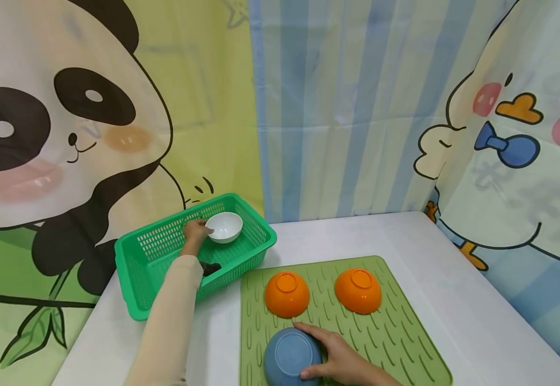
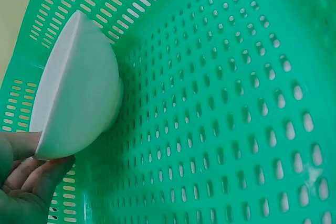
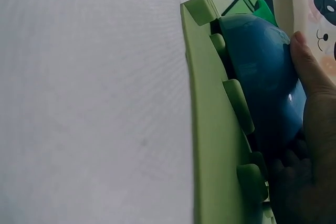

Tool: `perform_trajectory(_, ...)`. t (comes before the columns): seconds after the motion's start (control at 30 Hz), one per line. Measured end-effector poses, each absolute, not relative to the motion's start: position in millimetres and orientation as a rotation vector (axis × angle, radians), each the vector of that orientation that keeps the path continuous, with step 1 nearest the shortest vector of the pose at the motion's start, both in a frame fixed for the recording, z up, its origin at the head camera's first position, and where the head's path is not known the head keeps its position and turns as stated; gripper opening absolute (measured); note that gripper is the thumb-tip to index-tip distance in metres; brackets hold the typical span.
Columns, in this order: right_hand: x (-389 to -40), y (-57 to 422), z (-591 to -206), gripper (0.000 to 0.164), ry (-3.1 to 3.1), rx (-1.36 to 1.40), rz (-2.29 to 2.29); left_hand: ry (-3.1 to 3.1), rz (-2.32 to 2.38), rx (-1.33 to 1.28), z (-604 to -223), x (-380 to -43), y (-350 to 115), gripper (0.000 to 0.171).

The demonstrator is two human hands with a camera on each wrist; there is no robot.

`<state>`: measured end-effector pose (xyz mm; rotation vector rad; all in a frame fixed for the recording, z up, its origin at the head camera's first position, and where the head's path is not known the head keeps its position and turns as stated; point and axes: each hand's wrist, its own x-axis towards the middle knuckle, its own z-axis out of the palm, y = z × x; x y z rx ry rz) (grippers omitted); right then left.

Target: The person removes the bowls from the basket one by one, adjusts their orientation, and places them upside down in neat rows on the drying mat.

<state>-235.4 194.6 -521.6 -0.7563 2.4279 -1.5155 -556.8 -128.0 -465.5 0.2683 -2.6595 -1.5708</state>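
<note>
Inside the green basket (image 1: 256, 257), my left hand (image 1: 197, 235) pinches the near-left rim of a white bowl (image 1: 225, 227). In the left wrist view the white bowl (image 2: 84, 87) appears on its side, with thumb and fingers on its rim. My right hand (image 1: 340, 358) grips an upside-down blue bowl (image 1: 290, 356) on the green ridged mat (image 1: 391, 343). The right wrist view shows the thumb against the blue bowl (image 3: 262, 72), its rim down on the mat's ridges. Two upturned orange bowls, one left (image 1: 287, 295) and one right (image 1: 359, 291), sit behind it.
A small dark object (image 1: 210, 268) lies in the basket beside my left forearm, partly hidden by the sleeve. The basket stands at the table's back left. White tabletop (image 1: 454, 300) extends right of the mat. Printed curtains (image 1: 338, 107) hang behind the table.
</note>
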Motion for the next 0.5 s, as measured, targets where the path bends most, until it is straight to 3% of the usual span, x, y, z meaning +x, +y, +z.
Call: perform_trajectory(0.5,-236,196,-524,0.079,2.451,-0.759,-1.499,-2.584,-1.582,0.182,-453,-548,-125,0.036)
